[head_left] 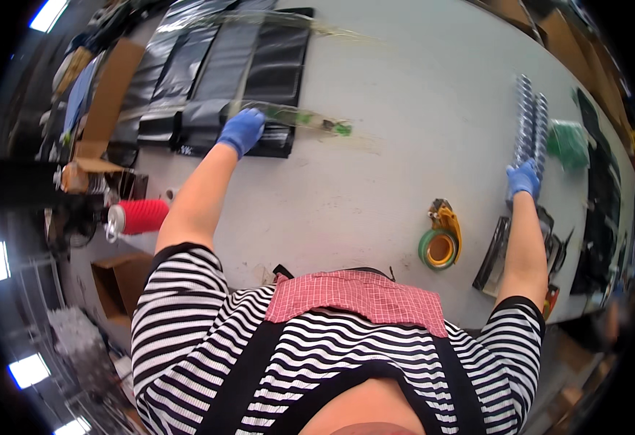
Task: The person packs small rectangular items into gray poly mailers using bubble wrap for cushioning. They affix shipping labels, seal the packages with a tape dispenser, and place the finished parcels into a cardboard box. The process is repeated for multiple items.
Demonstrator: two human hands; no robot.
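A stack of flat black plastic sheets (277, 61) lies at the far left of the table, with strips of clear tape (310, 118) across it and running onto the tabletop. On the near part of this stack, beside the lower strip, rests my left hand (242, 132) in a blue glove. Its fingers look curled and closed, but what lies under them is hidden. Over at the right, my blue-gloved right hand (523, 179) closes around the near end of two long, silvery, spiral-patterned rods (525, 119) lying side by side.
A yellow tape dispenser with a green roll (439, 249) stands near the front right. Beyond the rods lies a green bundle (568, 143). Black parts (493, 254) lie beside my right forearm. At the left are a red coil (143, 217) and an open cardboard box (119, 286).
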